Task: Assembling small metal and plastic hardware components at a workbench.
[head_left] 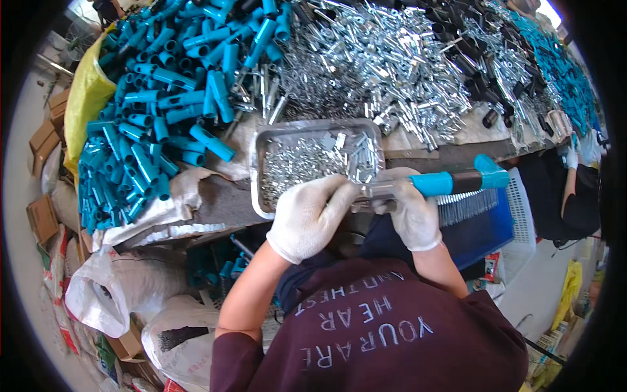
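Maroon shirt (392, 320) lies this side of the metal tray (255, 176); by its near-right corner, left hand (312, 212) and right hand (417, 219) grip a teal-black tool (434, 183), long axis crosswise, metal end leftward.

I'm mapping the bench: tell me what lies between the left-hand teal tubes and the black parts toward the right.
In the head view, a broad heap of loose silver metal parts lies there.
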Motion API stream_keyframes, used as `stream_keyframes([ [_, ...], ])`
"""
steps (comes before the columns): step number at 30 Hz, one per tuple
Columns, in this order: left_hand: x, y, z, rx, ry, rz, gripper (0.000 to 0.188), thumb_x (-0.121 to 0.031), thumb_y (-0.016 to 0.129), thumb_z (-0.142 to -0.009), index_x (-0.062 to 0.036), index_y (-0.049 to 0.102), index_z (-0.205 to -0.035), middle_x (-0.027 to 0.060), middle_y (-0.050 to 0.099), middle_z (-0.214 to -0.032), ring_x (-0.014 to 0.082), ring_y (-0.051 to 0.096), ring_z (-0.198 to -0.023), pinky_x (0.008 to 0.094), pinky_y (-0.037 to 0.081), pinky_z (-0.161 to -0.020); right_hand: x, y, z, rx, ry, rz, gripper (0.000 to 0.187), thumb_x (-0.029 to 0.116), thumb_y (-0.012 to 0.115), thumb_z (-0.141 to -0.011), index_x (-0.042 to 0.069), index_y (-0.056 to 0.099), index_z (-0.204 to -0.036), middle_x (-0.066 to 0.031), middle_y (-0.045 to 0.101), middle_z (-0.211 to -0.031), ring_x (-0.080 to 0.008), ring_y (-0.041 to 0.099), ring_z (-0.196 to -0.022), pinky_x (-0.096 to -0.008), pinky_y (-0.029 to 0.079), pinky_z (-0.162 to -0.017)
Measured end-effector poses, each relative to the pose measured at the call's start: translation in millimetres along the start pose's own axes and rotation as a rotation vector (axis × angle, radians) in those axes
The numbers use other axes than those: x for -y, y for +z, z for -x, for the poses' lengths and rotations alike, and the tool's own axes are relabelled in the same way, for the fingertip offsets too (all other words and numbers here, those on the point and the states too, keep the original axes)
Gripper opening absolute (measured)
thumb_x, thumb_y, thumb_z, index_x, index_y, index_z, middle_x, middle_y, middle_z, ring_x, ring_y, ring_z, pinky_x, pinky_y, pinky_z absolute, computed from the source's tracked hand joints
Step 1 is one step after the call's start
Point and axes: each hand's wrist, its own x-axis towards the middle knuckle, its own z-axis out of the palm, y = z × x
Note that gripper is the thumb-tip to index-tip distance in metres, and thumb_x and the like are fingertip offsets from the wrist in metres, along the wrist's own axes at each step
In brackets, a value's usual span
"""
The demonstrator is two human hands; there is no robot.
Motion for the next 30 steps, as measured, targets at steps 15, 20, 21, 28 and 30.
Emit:
stream_keyframes([
  [15, 36, 54, 9, 0.856, -0.16, 0.412, 0.02, -0.01, 0.057, -0.084, -0.0084, 0.068, -0.1, 0.0143, 0.072, -0.078, 0.0229, 0.072, -0.067, 0.0357, 0.058, -0.063, 36, -13, -10, 0.969, -0.289, 0.824, 0.024, 0.003, 0.079, -0.065, 0.002, 0.074, -0.089, -0.0093, 0.07, -0.072, -0.0241, 0.068, -0.062, -0.0332, 0.053, -0.058],
  [20, 98, 131, 30, 0.193, 0.036, 0.154, 0.032, -0.018, 0.062, -0.083, -0.0109, 0.065, -0.114, 0.0188, 0.07, -0.092, 0.0347, 0.068, -0.088, 0.0433, 0.055, -0.076, -17, -31, 23, 0.518, -0.119, 0.933, 0.016, 0.004, 0.077, -0.073, 0.002, 0.074, -0.089, -0.0114, 0.073, -0.085, -0.0204, 0.071, -0.075, -0.0314, 0.056, -0.07],
  [21, 116, 141, 35, 0.192, 0.1, 0.338, 0.037, -0.015, 0.062, -0.083, -0.0107, 0.063, -0.119, 0.0182, 0.07, -0.094, 0.0323, 0.07, -0.087, 0.042, 0.056, -0.077, -22, -43, 22, 0.662, -0.134, 0.973, 0.021, 0.004, 0.078, -0.074, 0.002, 0.074, -0.094, -0.0126, 0.073, -0.089, -0.0196, 0.071, -0.079, -0.0312, 0.056, -0.072],
  [28, 217, 108, 23, 0.568, -0.304, -0.055, 0.04, -0.015, 0.062, -0.08, -0.0079, 0.066, -0.119, 0.0151, 0.07, -0.112, 0.033, 0.066, -0.103, 0.0395, 0.051, -0.093, 9, -125, 25, 0.362, 0.934, 0.147, 0.06, 0.018, 0.06, -0.092, 0.0, 0.041, -0.146, -0.0117, 0.067, -0.098, -0.0139, 0.063, -0.08, -0.0264, 0.052, -0.07],
  [30, 259, 130, 24, 0.442, -0.287, -0.345, 0.039, -0.024, 0.059, -0.083, -0.0114, 0.066, -0.12, 0.0155, 0.066, -0.119, 0.0352, 0.062, -0.109, 0.0421, 0.048, -0.097, -14, -123, 17, 0.449, 0.727, 0.835, 0.061, 0.016, 0.067, -0.088, 0.001, 0.046, -0.144, -0.0058, 0.066, -0.087, -0.0107, 0.06, -0.073, -0.026, 0.051, -0.066],
])
